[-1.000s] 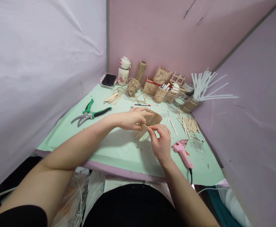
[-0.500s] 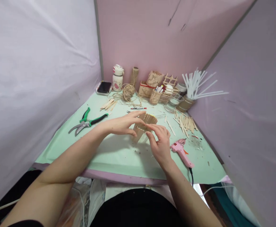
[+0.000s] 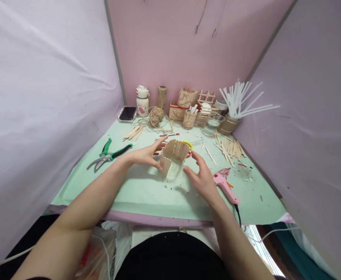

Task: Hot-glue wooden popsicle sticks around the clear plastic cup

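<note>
A small round cup [image 3: 173, 158] clad in upright wooden craft sticks stands on the mint-green table [image 3: 141, 186], its open top toward me. My left hand [image 3: 147, 155] curls round its left side, thumb and fingers touching the sticks. My right hand [image 3: 203, 177] hovers just to its right, fingers spread and apart from the cup. A yellow and red band [image 3: 187, 145] shows behind the cup's rim.
A pink glue gun [image 3: 225, 186] lies right of my right hand. Green-handled cutters [image 3: 109, 151] lie at the left. Loose craft sticks [image 3: 230, 148] are at the right. Twine [image 3: 155, 116], a bottle [image 3: 142, 101], a phone [image 3: 127, 113], stick baskets [image 3: 187, 112] and white rods [image 3: 238, 102] line the back.
The stick-clad piece, held tilted between both hands before, now stands upright on the table. My right hand has let go and drawn back to the right; the left still holds it.
</note>
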A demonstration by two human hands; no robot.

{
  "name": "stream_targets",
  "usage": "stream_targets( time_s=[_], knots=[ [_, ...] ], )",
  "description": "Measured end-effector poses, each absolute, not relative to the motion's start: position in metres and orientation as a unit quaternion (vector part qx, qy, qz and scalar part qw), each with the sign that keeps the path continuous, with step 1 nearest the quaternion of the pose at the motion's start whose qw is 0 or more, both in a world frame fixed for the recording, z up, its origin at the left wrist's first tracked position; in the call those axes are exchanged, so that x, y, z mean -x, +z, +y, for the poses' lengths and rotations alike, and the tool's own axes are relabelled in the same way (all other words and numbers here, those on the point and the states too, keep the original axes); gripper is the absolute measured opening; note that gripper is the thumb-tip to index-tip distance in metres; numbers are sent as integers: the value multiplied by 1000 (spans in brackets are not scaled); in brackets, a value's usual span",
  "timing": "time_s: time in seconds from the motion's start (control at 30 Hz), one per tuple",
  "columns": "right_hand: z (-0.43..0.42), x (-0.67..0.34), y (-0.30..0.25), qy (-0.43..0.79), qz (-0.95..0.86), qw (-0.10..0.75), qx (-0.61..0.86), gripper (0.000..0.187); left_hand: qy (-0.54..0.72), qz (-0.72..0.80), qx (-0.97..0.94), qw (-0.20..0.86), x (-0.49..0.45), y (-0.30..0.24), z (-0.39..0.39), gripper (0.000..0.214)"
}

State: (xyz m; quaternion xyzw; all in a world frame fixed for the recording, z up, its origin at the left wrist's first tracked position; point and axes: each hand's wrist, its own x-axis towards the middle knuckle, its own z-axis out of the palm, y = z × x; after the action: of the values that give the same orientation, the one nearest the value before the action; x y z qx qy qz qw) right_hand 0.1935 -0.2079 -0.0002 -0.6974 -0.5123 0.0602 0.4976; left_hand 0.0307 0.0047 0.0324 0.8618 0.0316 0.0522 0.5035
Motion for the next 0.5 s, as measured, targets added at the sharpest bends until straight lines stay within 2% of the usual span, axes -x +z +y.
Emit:
stream_targets(
  time_s=[0.07, 0.13, 0.23, 0.5],
  knots=[
    [-205, -195, -5, 107, -517, 479, 702, 72, 48, 27, -835, 548, -32, 28, 7, 127],
    [-202, -196, -8, 144, -523, 462, 702, 77, 48, 18, -810, 585, -34, 24, 8, 120],
    [-199, -196, -10, 173, -533, 462, 687, 75, 64, -2, -792, 607, -37, 23, 10, 110],
    [-197, -185, -8, 186, -525, 527, 642, 70, 99, 1, -775, 625, -34, 29, 17, 89]
  ],
)
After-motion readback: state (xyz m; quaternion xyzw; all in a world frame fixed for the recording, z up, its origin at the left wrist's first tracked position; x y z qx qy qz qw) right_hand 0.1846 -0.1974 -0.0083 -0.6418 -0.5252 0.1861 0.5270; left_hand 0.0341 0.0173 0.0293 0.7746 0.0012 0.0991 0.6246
